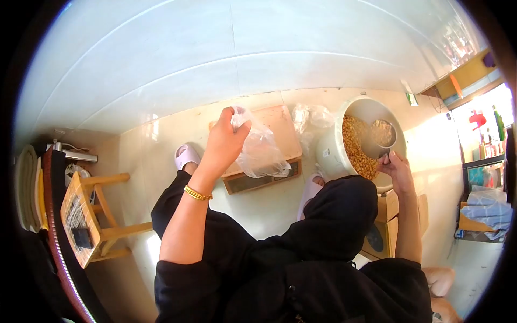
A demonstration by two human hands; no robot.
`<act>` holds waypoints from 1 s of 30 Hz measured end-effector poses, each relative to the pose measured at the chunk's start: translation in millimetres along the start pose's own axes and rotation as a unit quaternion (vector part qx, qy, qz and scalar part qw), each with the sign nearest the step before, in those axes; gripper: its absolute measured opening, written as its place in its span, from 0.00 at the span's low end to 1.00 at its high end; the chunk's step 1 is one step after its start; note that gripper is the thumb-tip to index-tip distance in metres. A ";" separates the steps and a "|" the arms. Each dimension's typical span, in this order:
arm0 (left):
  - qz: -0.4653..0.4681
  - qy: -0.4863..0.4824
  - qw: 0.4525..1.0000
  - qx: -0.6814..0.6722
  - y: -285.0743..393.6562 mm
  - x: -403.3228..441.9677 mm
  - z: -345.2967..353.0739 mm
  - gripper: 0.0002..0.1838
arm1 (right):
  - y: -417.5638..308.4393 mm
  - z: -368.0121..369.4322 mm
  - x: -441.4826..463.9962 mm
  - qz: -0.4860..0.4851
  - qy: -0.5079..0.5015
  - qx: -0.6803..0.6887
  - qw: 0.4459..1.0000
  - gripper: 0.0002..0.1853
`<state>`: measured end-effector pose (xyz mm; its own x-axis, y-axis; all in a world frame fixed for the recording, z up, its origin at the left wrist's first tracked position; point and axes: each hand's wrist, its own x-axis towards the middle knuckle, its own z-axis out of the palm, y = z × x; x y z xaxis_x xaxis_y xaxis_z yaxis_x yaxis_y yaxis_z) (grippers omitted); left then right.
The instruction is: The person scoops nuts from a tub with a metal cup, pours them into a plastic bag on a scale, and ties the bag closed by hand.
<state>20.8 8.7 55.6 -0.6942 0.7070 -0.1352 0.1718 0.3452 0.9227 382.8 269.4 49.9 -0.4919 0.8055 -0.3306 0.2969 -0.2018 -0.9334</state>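
My left hand (228, 139) is closed on the upper edge of a clear plastic bag (261, 153), which hangs over a low box (285, 132) with a flat pinkish top. What lies inside the bag I cannot make out. On the right, my right hand (397, 171) grips the handle of a round metal scoop (396, 134). The scoop is inside a large pale bucket (332, 153), above yellow-brown kernels (355, 148), and appears to hold paler pieces of the same kind.
Crumpled clear plastic (315, 116) lies between the low box and the bucket. A wooden stool (107, 233) stands at left. An open cardboard box (389, 207) sits near my right knee. Shelves with goods (484, 161) are at far right; part of another person's limb (439, 282) shows at lower right.
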 end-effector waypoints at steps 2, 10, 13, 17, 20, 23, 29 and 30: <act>0.005 0.002 1.000 -0.019 -1.6 1.3 -1.3 0.23 | -21.3 17.8 -4.2 -0.032 -0.034 0.023 0.999 0.16; -0.006 0.000 0.995 -0.104 1.5 -2.2 -11.1 0.19 | -79.0 131.9 -12.8 -0.017 -0.203 0.128 0.971 0.16; -0.018 -0.005 0.989 -0.150 9.0 -7.3 -18.0 0.16 | -78.3 173.5 -10.8 0.018 -0.268 0.110 0.957 0.16; -0.013 0.007 0.981 -0.195 11.2 -10.7 -27.8 0.17 | -61.7 220.8 2.8 0.076 -0.340 0.019 0.937 0.16; -0.002 0.004 0.977 -0.215 9.9 -13.7 -30.5 0.17 | -49.6 257.4 12.6 0.113 -0.331 -0.101 0.932 0.16; 0.034 0.004 0.981 -0.193 -3.5 -6.7 -24.0 0.17 | -36.0 289.6 20.7 0.129 -0.324 -0.182 0.919 0.15; 0.041 0.029 0.998 -0.024 -24.6 3.1 -10.9 0.23 | -8.6 320.1 27.5 0.138 -0.377 -0.113 0.909 0.14; 0.038 0.031 0.999 -0.025 -25.4 2.1 -8.9 0.23 | -6.8 321.5 24.9 0.140 -0.379 -0.114 0.907 0.14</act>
<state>8.7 -4.0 35.1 -0.7222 0.6902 -0.0441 0.1916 0.2609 0.9462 105.3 111.7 3.1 -0.7665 0.1079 -0.6331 0.6171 -0.1493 -0.7726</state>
